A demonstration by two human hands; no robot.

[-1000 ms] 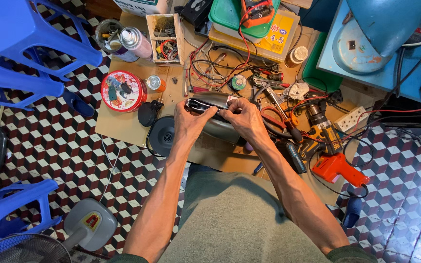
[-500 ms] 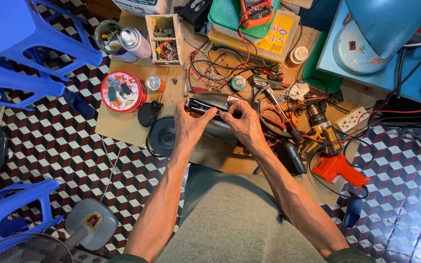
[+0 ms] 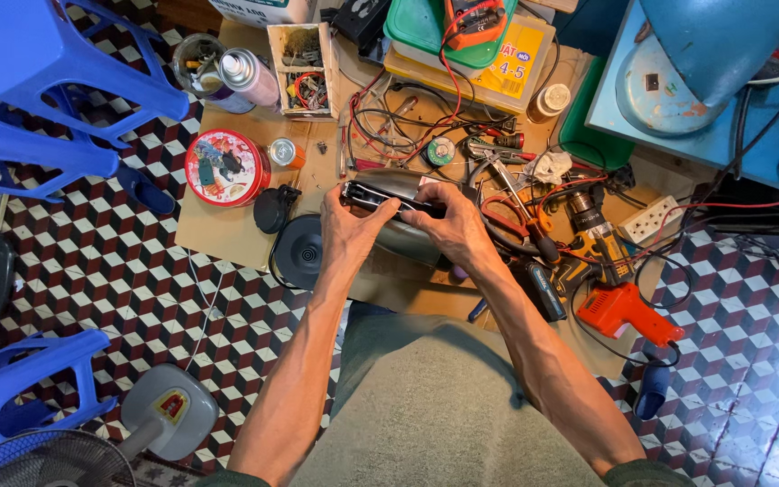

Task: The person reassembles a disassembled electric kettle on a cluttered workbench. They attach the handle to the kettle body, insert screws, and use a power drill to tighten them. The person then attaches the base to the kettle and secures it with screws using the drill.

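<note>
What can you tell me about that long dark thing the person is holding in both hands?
The dark elongated appliance housing looks like glossy black plastic with a silver-grey curved body below. It lies lengthwise across the brown board, its open upper edge facing the camera. The left hand grips its left end and the right hand covers its right half, fingers curled over the top edge. What kind of appliance it is cannot be told.
</note>
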